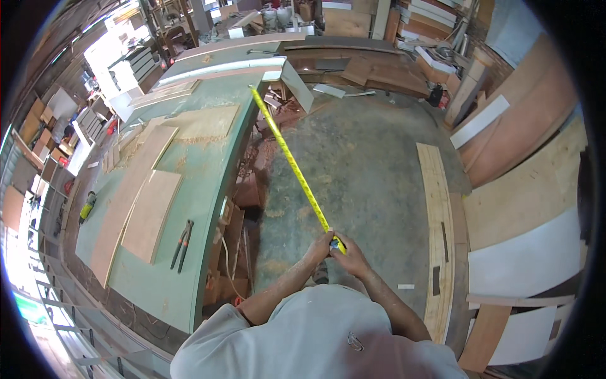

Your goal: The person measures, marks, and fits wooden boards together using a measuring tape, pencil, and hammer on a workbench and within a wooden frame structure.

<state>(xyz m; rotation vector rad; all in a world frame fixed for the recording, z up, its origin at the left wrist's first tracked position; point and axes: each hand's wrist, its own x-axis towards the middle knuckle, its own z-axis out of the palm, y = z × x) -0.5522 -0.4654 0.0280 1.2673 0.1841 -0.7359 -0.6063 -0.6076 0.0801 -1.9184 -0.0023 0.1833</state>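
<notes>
A yellow tape measure point(292, 162) is drawn out in front of me, its blade running forward and to the left. The blade's far tip reaches the far right edge of the green-topped workbench point(208, 167). Close to my body, my right hand point(355, 258) is wrapped round the tape's case, which shows only in part between my hands. My left hand point(317, 250) is closed on the blade where it leaves the case; the fingertips are partly hidden. On the bench lie red-handled pincers point(182, 245), thin wooden boards point(153, 215) and a green-and-black power tool point(88, 207).
Sawdust surrounds a plywood piece point(208, 123) on the bench. To my right, long pale planks point(435, 234) lie on the concrete floor point(353, 170), and large sheets point(527, 189) lean beyond them. Brown panels point(391, 76) stand at the back. A cord point(228, 262) hangs beside the bench.
</notes>
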